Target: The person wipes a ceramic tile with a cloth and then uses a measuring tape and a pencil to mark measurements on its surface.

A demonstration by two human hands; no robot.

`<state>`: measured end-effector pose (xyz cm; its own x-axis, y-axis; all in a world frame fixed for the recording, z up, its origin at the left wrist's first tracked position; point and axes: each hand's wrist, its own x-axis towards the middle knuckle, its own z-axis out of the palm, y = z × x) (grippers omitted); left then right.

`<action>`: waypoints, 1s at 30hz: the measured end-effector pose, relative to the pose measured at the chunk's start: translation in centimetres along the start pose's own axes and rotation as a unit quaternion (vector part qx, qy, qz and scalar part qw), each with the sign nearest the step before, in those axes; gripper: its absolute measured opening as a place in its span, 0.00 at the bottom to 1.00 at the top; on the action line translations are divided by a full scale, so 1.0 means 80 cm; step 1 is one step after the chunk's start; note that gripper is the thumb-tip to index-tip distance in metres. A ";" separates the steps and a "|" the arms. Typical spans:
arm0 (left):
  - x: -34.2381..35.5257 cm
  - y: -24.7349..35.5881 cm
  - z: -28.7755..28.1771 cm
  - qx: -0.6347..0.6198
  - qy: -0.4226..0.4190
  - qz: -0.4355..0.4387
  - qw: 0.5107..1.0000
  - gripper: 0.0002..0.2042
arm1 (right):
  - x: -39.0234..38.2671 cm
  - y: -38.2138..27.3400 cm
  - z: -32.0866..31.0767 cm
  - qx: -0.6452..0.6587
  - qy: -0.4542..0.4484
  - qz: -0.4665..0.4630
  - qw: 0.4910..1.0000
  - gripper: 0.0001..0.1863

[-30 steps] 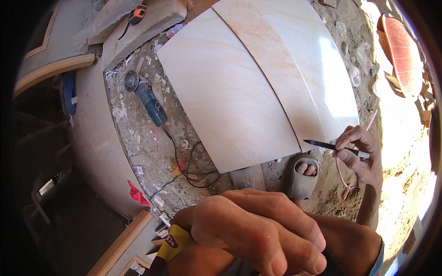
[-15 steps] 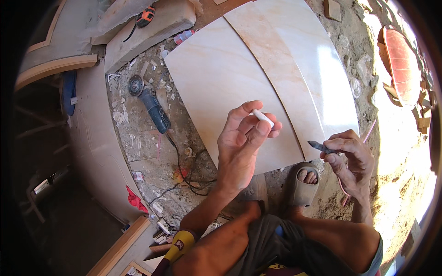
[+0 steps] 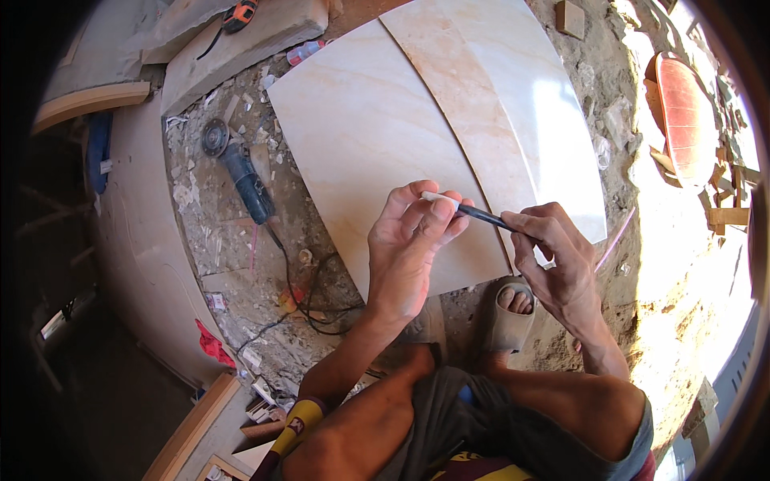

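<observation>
My left hand is raised over the near edge of a large cream tile, pinching a short white cap-like cylinder between thumb and fingers. From the right, my right hand grips a slim dark marker, tilted with its far end up to the left. That end meets the white piece at the left fingers; whether it sits inside or only touches cannot be made out. A narrower tan-veined tile strip lies on top of the large tile, below both hands.
A blue angle grinder lies on rubble left of the tile, its black cord looping toward my feet. An orange-black tape measure rests on a stone block. At far right is a red oval panel. My sandal stands by the tile's edge.
My right hand has moved left and up, bringing the marker's end against the white piece. The left hand still pinches that piece. The whole view has shifted slightly.
</observation>
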<state>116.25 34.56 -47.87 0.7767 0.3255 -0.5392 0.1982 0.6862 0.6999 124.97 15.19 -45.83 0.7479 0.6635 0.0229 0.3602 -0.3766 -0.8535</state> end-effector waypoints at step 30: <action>0.473 0.267 -0.264 0.111 0.317 0.336 0.880 0.22 | 0.038 0.105 -0.017 -0.124 0.157 0.234 0.951 0.11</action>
<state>137.24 75.25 -63.21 0.2881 0.9549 -0.0716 -0.0123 0.0785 0.9968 131.06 13.15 -52.24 0.9743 0.1746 -0.1421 0.0381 -0.7502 -0.6601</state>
